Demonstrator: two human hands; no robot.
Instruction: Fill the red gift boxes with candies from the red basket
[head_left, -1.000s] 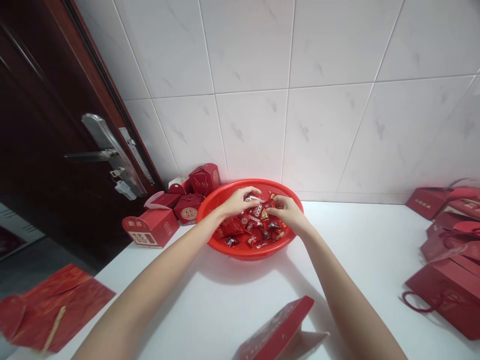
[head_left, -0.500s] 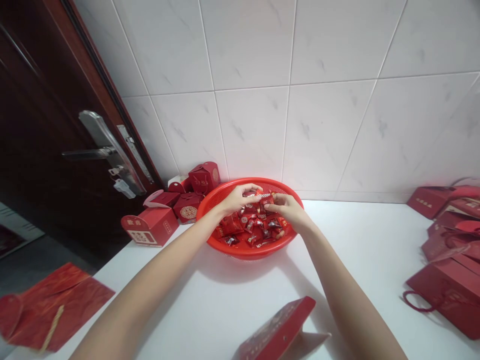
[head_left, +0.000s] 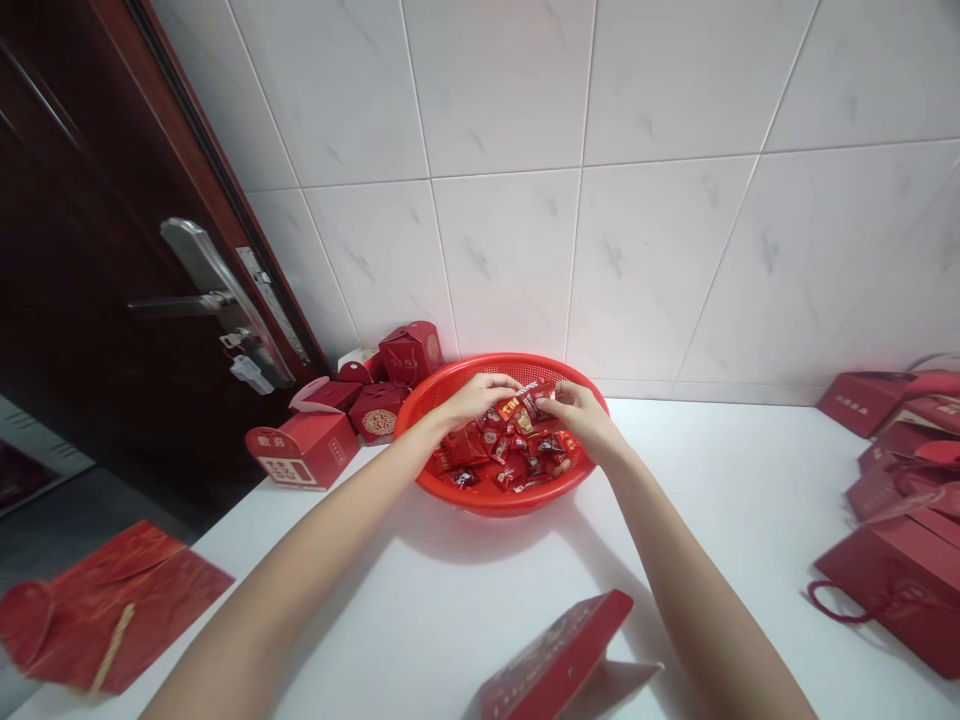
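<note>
The tiled wall [head_left: 502, 260] backs your white table [head_left: 750, 520]. On it, near the wall, sits the red basket [head_left: 495, 503]; 1 red box [head_left: 562, 655] lies nearer you, between your arms [head_left: 671, 560]. Your 2 hands are over the basket: your right hand [head_left: 589, 421] is pinched on 1 packet [head_left: 538, 398] above the sweets [head_left: 466, 447] inside; your left hand [head_left: 478, 397] curls just beside it, and I cannot tell if it holds anything.

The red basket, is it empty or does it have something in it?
Not empty: shiny wrapped packets lie heaped inside the red basket.
</note>
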